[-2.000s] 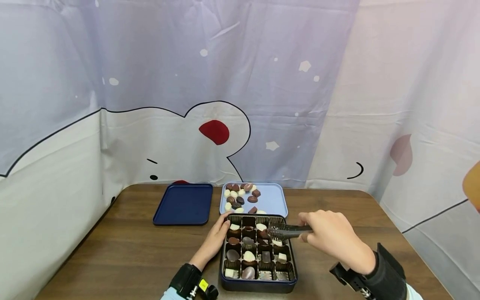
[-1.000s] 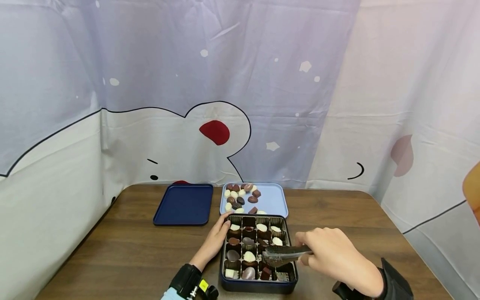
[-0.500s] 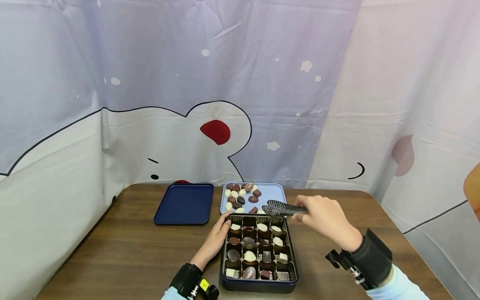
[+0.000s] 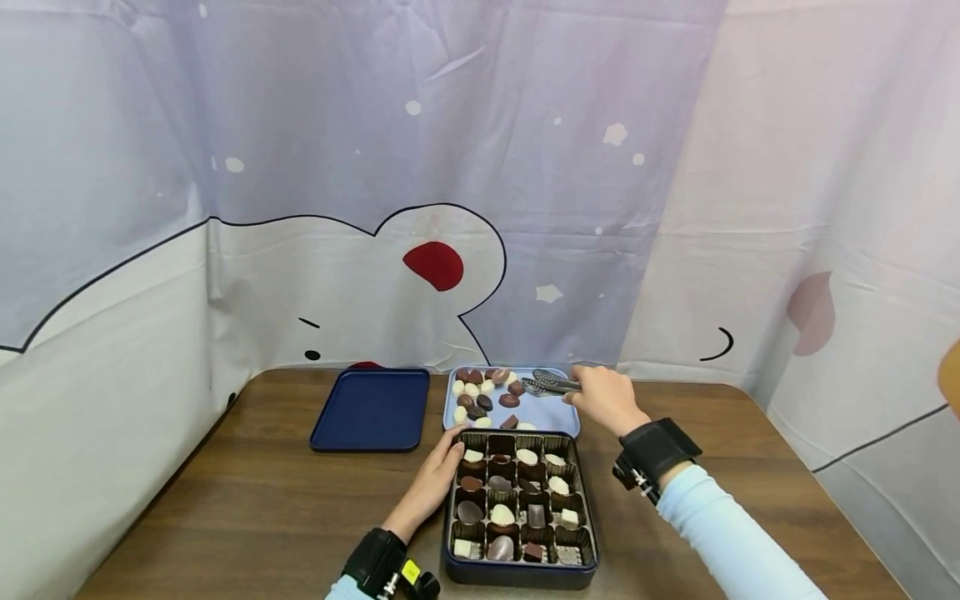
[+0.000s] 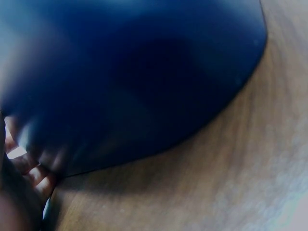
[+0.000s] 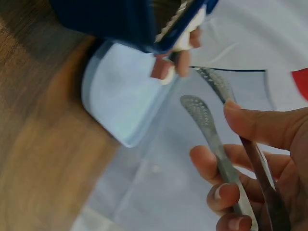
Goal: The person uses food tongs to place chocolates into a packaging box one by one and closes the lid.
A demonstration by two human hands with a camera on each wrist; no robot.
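Note:
My right hand (image 4: 606,398) holds metal tongs (image 6: 219,139) between thumb and fingers. Their perforated tips stand apart with nothing between them, over the light blue tray (image 4: 551,412). Chocolates in brown, dark and white (image 4: 509,401) lie mostly on the tray's left half. At the near side of that tray stands a deep dark blue tin (image 4: 517,575) with a divided insert, most compartments holding one chocolate each; the front right one shows a bare floor. My left hand (image 4: 429,483) rests against the tin's left side, thumb at the rim, other fingers along the wall (image 5: 144,96).
A dark blue lid-like tray (image 4: 371,410) lies on the wooden table (image 4: 255,500) left of the light blue tray. Behind the table's far edge hangs a printed curtain (image 4: 562,183).
The tongs set a brown chocolate into a front-row compartment of the tin and came away. My right hand then moved up and forward over the light blue tray. The left hand stayed put.

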